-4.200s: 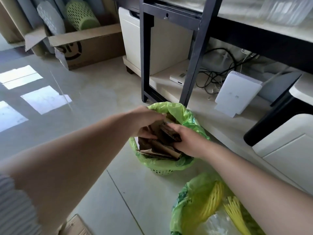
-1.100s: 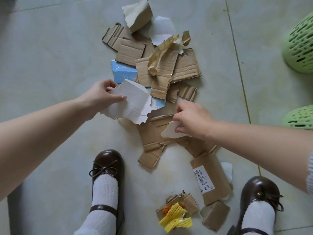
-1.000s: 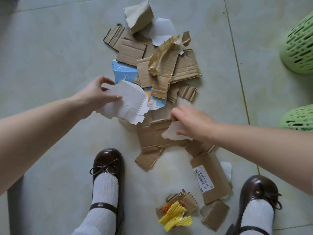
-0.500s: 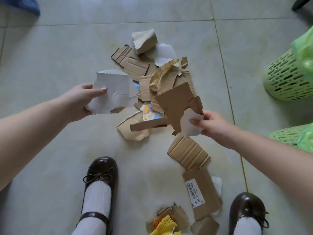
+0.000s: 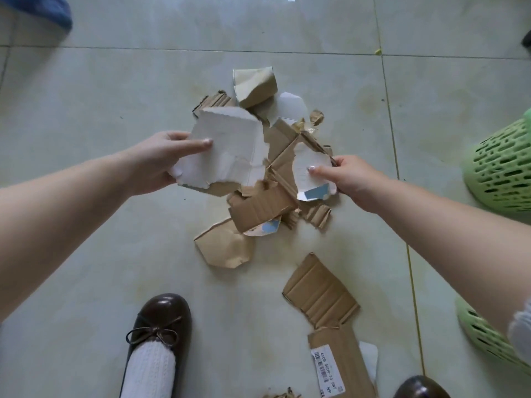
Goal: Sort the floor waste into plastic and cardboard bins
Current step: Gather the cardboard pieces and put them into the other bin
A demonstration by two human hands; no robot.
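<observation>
My left hand point(image 5: 161, 162) pinches a torn white card sheet point(image 5: 230, 147), held above the floor. My right hand point(image 5: 353, 179) grips a smaller white scrap point(image 5: 310, 168) together with a brown corrugated cardboard piece point(image 5: 275, 196) that hangs under it. Below them a heap of torn cardboard point(image 5: 253, 84) lies on the tiled floor. Loose pieces sit nearer me: a crumpled brown one point(image 5: 224, 248), a ribbed one point(image 5: 319, 291) and one with a barcode label point(image 5: 342, 366). A green perforated bin point(image 5: 502, 173) stands at the right edge.
A second green bin point(image 5: 485, 340) shows at the lower right, partly behind my right arm. My brown shoes point(image 5: 161, 320) with white socks stand on either side of the scraps. A blue object point(image 5: 37, 10) lies at the top left corner.
Both hands have lifted their pieces higher off the heap. The brown cardboard came up with my right hand. The view tilted up, and the yellow mesh scrap slid out of the bottom edge.
</observation>
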